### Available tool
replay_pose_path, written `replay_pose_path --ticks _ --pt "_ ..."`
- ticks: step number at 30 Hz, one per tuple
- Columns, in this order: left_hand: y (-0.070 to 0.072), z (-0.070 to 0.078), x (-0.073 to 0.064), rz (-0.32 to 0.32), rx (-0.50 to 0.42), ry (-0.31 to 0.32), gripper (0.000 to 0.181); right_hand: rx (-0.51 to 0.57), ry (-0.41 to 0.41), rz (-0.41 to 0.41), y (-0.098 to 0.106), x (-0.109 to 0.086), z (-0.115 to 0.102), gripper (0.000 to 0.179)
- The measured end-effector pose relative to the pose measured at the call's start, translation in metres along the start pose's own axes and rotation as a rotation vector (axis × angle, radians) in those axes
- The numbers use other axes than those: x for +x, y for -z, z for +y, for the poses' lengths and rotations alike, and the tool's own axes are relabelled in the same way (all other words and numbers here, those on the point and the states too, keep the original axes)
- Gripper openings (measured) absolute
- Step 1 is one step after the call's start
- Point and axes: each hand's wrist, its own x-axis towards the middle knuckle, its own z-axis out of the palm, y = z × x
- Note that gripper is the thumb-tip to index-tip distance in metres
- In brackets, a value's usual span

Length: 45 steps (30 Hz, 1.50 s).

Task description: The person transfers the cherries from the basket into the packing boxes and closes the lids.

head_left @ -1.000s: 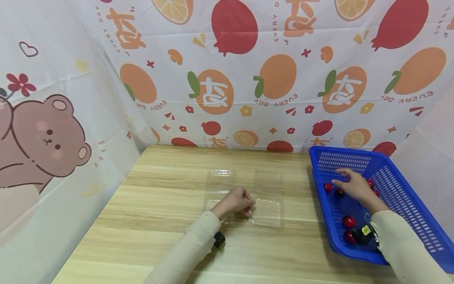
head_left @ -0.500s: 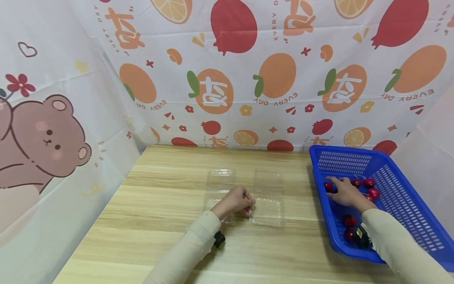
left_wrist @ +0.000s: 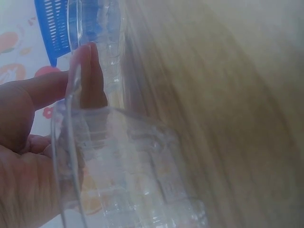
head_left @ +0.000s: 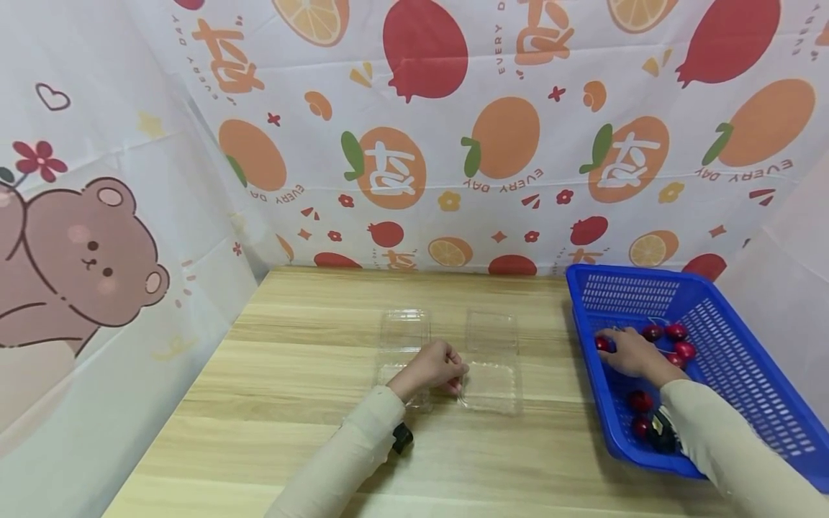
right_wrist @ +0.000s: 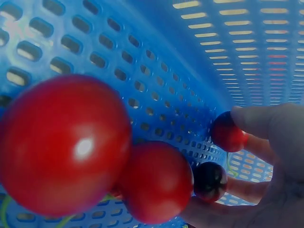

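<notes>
Two clear plastic clamshell boxes lie with lids folded back, a left box (head_left: 403,331) and a right box (head_left: 492,385). My left hand (head_left: 432,370) reaches over the left box and pinches the near left edge of the right one; in the left wrist view the fingers (left_wrist: 90,80) show through clear plastic. Inside a blue basket (head_left: 592,403), my right hand (head_left: 631,352) pinches a dark red cherry (right_wrist: 229,132) between thumb and a finger. A darker cherry (right_wrist: 210,182) touches another finger. Large in the right wrist view are two nearer red cherries (right_wrist: 66,145).
Further cherries (head_left: 683,350) lie on the basket floor right of my right hand, and two more (head_left: 640,401) near its wrist. The basket's tall perforated walls surround that hand. A wooden table (head_left: 259,403) carries everything, with printed cloth (head_left: 447,165) hanging behind.
My right hand has moved left and down inside the basket, and its fingers have closed around a cherry by the left wall. My left hand stays at the box edge.
</notes>
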Motion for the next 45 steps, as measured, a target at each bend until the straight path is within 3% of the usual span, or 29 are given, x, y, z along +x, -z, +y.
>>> replay_pose_path --ticks 12,25,36,45 --pt "-0.001 -0.002 0.001 0.005 -0.004 0.005 0.010 0.009 0.044 0.044 -0.002 0.000 0.002 0.031" --pt "0.001 -0.002 0.001 -0.005 -0.028 -0.006 0.010 0.034 0.004 -0.027 0.004 0.002 -0.005 0.023" --pt "0.000 -0.003 0.002 -0.001 -0.001 -0.009 0.010 0.051 -0.030 -0.045 0.009 0.000 -0.004 0.029" --pt "-0.001 -0.001 0.001 0.003 0.006 -0.010 0.010 0.055 -0.023 -0.006 0.011 -0.001 -0.004 0.030"
